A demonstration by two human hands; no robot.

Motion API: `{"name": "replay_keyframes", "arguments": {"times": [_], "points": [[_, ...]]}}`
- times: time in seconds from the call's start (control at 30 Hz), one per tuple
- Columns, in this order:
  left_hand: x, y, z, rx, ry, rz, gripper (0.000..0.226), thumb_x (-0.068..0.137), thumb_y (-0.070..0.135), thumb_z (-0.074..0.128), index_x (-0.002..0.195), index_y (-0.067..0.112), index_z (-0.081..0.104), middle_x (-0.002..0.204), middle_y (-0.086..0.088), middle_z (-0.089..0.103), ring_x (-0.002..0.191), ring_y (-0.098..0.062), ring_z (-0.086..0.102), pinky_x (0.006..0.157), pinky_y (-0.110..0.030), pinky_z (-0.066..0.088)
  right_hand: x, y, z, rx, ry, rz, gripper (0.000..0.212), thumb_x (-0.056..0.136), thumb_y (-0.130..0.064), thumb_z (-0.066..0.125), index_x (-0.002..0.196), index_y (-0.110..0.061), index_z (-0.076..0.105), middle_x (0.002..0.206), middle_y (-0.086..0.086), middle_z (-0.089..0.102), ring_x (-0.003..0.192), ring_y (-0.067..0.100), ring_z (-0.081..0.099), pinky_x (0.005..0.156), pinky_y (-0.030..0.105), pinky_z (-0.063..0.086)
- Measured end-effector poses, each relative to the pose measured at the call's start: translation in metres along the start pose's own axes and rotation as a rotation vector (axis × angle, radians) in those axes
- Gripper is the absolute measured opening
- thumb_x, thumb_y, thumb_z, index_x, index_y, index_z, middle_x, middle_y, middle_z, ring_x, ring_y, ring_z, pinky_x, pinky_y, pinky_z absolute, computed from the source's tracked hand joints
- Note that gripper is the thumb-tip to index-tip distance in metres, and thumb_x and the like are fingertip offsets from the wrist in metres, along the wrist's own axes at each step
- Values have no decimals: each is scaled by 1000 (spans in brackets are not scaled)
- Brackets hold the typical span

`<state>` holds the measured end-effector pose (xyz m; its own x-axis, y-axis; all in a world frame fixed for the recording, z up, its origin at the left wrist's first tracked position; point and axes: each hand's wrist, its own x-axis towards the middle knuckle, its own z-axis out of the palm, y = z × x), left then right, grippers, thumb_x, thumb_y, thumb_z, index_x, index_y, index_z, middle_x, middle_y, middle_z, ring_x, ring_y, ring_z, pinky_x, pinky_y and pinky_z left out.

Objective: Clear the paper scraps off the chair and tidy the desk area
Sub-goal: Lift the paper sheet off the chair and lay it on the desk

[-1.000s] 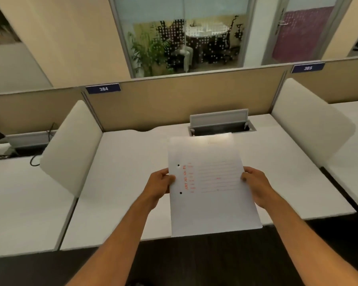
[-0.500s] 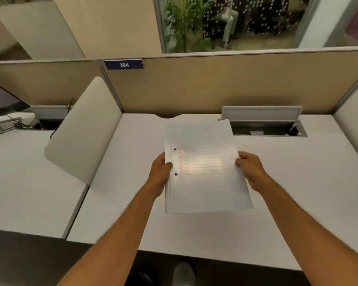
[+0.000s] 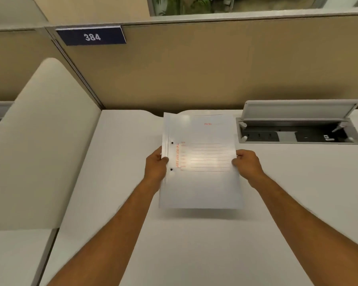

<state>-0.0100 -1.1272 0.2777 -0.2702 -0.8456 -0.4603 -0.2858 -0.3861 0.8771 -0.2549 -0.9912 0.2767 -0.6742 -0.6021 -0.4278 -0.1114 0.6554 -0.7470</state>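
Observation:
A white file folder (image 3: 201,186) with red print and two punch holes on its left side is held low over the white desk (image 3: 194,244), casting a shadow below its near edge. My left hand (image 3: 156,164) grips its left edge beside the holes. My right hand (image 3: 246,165) grips its right edge. The folder's far end reaches toward the back of the desk. No chair or paper scraps are in view.
An open cable tray (image 3: 300,131) with a raised grey lid is set into the desk at the back right. A beige partition (image 3: 205,65) with a blue "384" plate (image 3: 91,36) closes the back. A rounded white side divider (image 3: 39,145) stands at the left.
I have moved closer to the desk and the view has tilted down. The folder, still held in both hands, has travelled forward and lower over the desk surface.

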Motion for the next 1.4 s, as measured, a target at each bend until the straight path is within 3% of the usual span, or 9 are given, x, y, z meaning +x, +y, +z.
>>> {"name": "replay_keyframes", "arguments": {"times": [0.2, 0.4, 0.57, 0.73, 0.9, 0.93, 1.03, 1.23, 1.4], "points": [[87, -28, 7, -25, 29, -39, 50, 91, -7, 52, 125, 24, 70, 113, 3, 75, 100, -20, 73, 84, -41, 61, 66, 6, 36, -60, 20, 20, 17, 89, 6, 57, 99, 3, 71, 89, 8, 67, 80, 23, 62, 57, 20, 43], [125, -45, 16, 52, 91, -81, 43, 88, -9, 56, 99, 28, 74, 99, 1, 77, 92, -20, 74, 77, -30, 60, 99, 12, 58, -129, 71, -3, 22, 94, 1, 57, 112, 2, 69, 117, 18, 70, 102, 37, 67, 77, 27, 47], [133, -50, 17, 225, 103, -21, 36, 90, -7, 59, 117, 14, 70, 106, 2, 70, 95, -18, 68, 66, -13, 50, 105, 19, 68, -180, 66, -26, 20, 92, 3, 58, 108, 5, 70, 114, 21, 71, 97, 35, 68, 76, 26, 48], [139, -60, 16, 394, 122, 64, 28, 90, -5, 60, 113, 6, 70, 107, -3, 71, 89, -19, 67, 53, -4, 46, 103, 26, 74, -206, 68, -17, 17, 94, -3, 60, 107, 4, 68, 114, 18, 71, 97, 34, 68, 77, 26, 48], [137, -66, 14, 445, 135, 52, 31, 89, 2, 65, 119, 9, 64, 113, -6, 63, 99, -22, 65, 76, -18, 51, 100, 31, 73, -229, 88, -5, 9, 91, -3, 62, 83, -7, 60, 94, 15, 61, 84, 26, 58, 77, 30, 44], [135, -64, 15, 434, 136, 42, 35, 89, 4, 66, 123, 10, 60, 115, -5, 59, 100, -20, 61, 79, -22, 49, 97, 31, 72, -222, 79, 0, 2, 91, -5, 63, 91, -7, 62, 100, 15, 59, 91, 28, 58, 79, 32, 44], [130, -57, 17, 378, 155, -11, 47, 90, 10, 70, 134, 13, 53, 122, -4, 54, 104, -16, 55, 82, -21, 43, 89, 29, 64, -201, 79, 2, 43, 93, -13, 66, 133, -2, 54, 129, 17, 56, 119, 32, 56, 99, 36, 45], [101, -39, 23, 379, 93, 11, 54, 90, 23, 72, 138, 21, 48, 136, -8, 54, 122, -30, 58, 101, -47, 53, 55, 18, 42, -156, 59, -21, 49, 95, -21, 64, 140, -10, 49, 131, 12, 58, 124, 31, 54, 105, 43, 47], [45, -11, 38, 487, 21, 131, 64, 95, 26, 67, 150, 21, 35, 151, -5, 47, 135, -28, 49, 108, -44, 43, 9, 3, 15, -181, 49, -98, 58, 98, -30, 59, 150, -16, 38, 154, 7, 42, 145, 28, 34, 116, 41, 31]]}}
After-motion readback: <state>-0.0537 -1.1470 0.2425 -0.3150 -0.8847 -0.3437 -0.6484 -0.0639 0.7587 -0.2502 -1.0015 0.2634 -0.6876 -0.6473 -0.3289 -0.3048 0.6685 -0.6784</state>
